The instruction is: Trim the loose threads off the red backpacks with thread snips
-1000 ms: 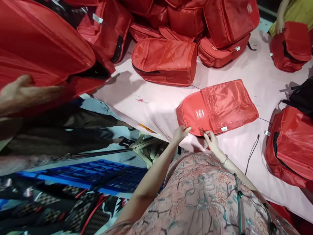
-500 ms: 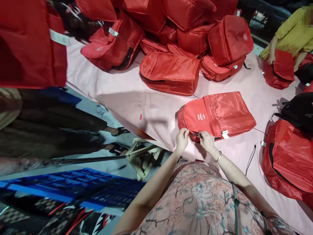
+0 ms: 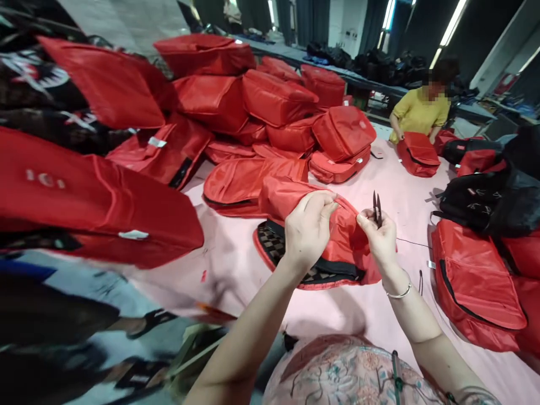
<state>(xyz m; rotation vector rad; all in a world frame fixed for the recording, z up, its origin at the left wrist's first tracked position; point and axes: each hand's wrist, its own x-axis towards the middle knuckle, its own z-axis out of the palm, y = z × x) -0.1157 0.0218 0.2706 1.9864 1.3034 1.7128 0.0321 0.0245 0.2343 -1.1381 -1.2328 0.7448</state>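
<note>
A red backpack [image 3: 346,233] stands partly raised on the pink-covered table in front of me, with black zipper edging and checkered lining [image 3: 274,241] showing along its lower side. My left hand [image 3: 310,229] is closed, its fingers pinching the fabric along the upper edge. A pair of small dark thread snips [image 3: 377,207] is in my right hand [image 3: 382,241], blades pointing up. Thumb and fingertip of that same hand also touch the bag's right edge. Part of the bag is hidden behind my left hand and wrist.
Red backpacks [image 3: 280,95] are piled across the far side, and another bag [image 3: 105,208] juts in from the left. More red bags [image 3: 476,281] and a black bag [image 3: 472,199] lie at right. A person in yellow [image 3: 422,109] handles a red bag beyond.
The backpack has been lifted and turned, so its zipper side and lining now show. Both hands have risen with it. My view has tilted up, revealing more of the room.
</note>
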